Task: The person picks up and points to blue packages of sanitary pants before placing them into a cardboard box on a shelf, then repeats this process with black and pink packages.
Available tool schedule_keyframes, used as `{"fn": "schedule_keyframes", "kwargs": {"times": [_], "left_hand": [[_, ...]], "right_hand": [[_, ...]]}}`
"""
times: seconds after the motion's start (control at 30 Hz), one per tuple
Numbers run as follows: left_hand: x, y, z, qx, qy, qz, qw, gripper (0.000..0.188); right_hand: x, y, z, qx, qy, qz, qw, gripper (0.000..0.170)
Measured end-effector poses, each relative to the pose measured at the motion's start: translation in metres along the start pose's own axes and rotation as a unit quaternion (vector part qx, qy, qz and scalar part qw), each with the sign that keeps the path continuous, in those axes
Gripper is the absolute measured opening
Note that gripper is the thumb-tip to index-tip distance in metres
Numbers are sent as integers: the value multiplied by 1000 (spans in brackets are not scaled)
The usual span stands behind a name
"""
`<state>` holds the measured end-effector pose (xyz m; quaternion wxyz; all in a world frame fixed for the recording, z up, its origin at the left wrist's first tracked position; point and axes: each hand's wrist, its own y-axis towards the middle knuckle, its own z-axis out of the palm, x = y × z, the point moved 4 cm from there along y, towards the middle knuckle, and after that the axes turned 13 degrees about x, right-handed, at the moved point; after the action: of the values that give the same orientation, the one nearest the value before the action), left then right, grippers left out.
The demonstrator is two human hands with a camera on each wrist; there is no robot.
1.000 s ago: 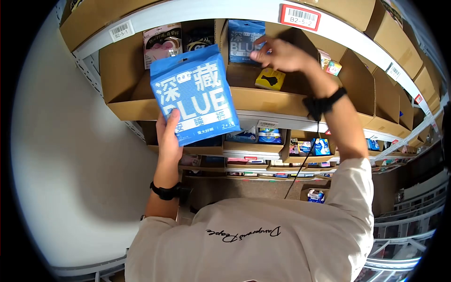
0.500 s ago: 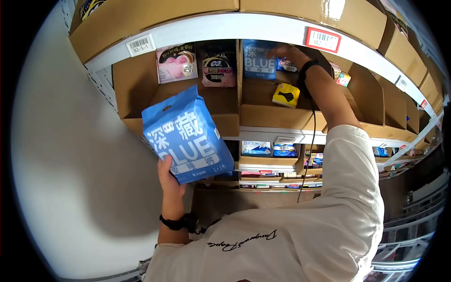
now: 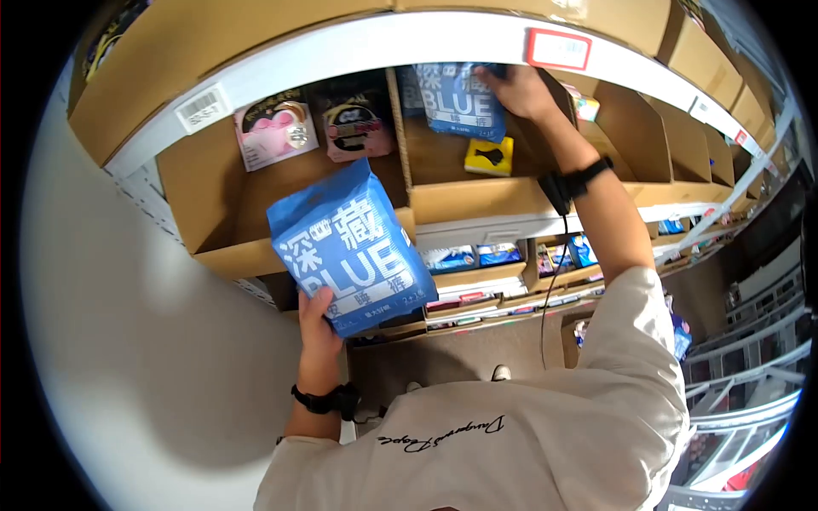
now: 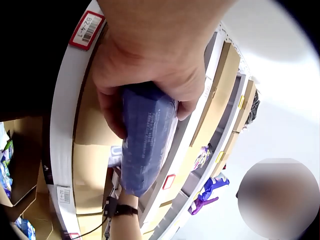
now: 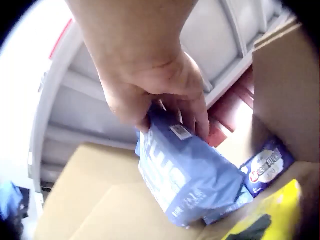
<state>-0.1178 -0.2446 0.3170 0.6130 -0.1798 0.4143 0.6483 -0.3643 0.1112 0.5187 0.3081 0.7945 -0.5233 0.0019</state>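
In the head view my left hand [image 3: 319,325] grips a blue pack of sleep pants [image 3: 354,255] by its lower left corner, thumb across the printed front. The left wrist view shows the thumb and fingers around both sides of this pack [image 4: 145,145]. My right hand [image 3: 521,92] is inside the upper cardboard box and pinches the top of a second, matching blue pack [image 3: 464,106]. In the right wrist view this second pack [image 5: 187,175] hangs tilted below the fingers. Behind it shows part of another blue pack [image 3: 411,92].
A yellow pack [image 3: 489,157] and a small dark blue pack [image 5: 267,167] lie in the same box. Pink packs [image 3: 274,132] stand in the compartment to the left. A white shelf beam [image 3: 341,58] runs just above. Lower shelves hold more boxed packs. A cable hangs from my right wrist.
My right hand, first beside the second blue pack and then reaching deeper, now grips that pack's top, and it has come forward and tilted. The first pack, still in my left hand, sits lower.
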Motion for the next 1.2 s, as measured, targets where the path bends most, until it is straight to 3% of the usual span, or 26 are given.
{"fn": "schedule_keyframes", "kwargs": {"times": [0.07, 0.27, 0.33, 0.37, 0.47, 0.6, 0.67, 0.73, 0.8, 0.93, 1.0, 1.07, 1.1, 1.13, 1.2], "left_hand": [[8, 10, 20, 45, 17, 5, 999, 57], [59, 25, 48, 117, 73, -10, 990, 51], [80, 28, 55, 72, 92, -45, 992, 49], [85, 32, 71, 88, 75, -64, 991, 50], [111, 43, 100, 112, 59, -77, 989, 52], [141, 49, 139, 138, 48, -107, 983, 58], [148, 51, 151, 143, 37, -114, 982, 57], [155, 50, 155, 155, -34, -132, 978, 50], [152, 50, 161, 149, -29, -130, 980, 49], [142, 56, 165, 139, 31, -113, 983, 47], [139, 59, 161, 102, 41, -104, 988, 47], [132, 62, 161, 97, 10, -111, 989, 49], [128, 65, 162, 92, -20, -116, 989, 51], [123, 67, 166, 90, -21, -115, 989, 51], [113, 71, 170, 86, 69, -90, 990, 49]], "right_hand": [[19, -66, -36, -44, 95, 43, 994, 44], [2, -201, -65, -208, 292, -6, 933, 31], [-21, -234, -74, -222, 363, 41, 904, 28], [-31, -246, -78, -223, 430, 49, 873, 27], [-53, -274, -83, -164, 512, 117, 835, 26], [-88, -298, -71, -127, 445, 142, 875, 29], [-91, -303, -72, -168, 476, 175, 845, 31], [-93, -307, -71, -205, 457, 181, 846, 34], [-100, -314, -66, -230, 427, 253, 837, 38], [-86, -313, -62, -153, 516, 211, 816, 38], [-81, -318, -56, -57, 580, 146, 799, 47], [-63, -316, -58, -27, 512, 71, 856, 66], [-62, -316, -60, -19, 505, 57, 861, 80], [-61, -314, -61, -16, 506, 57, 861, 80], [-57, -307, -72, -106, 526, 39, 843, 83]]}}
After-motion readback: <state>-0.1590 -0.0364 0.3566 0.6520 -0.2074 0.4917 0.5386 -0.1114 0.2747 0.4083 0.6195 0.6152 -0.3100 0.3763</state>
